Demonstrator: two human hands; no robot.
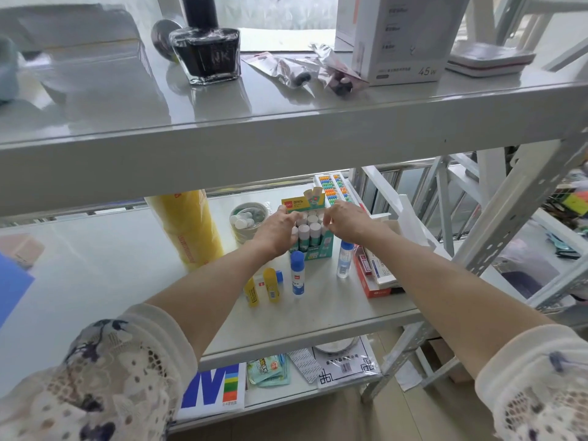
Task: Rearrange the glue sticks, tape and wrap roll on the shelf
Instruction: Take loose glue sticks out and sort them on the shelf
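On the middle shelf [318,316] stands a green display box [321,246] full of white-capped glue sticks. My left hand [276,232] grips the box's left side, fingers curled over the sticks. My right hand [345,219] holds the box's right side near its top. A tape roll [251,232] with two small glue sticks inside sits left of the box. The yellow wrap roll [187,227] stands upright further left. In front are two yellow glue sticks [270,284], a blue-capped glue stick [297,275] and a clear glue bottle [344,259].
An abacus [334,186] lies behind the box, and red-and-white flat boxes [372,275] lie at its right. The upper shelf [254,128] overhangs, carrying an ink bottle [206,52] and a white carton [397,36]. Shelf posts [496,237] rise at right.
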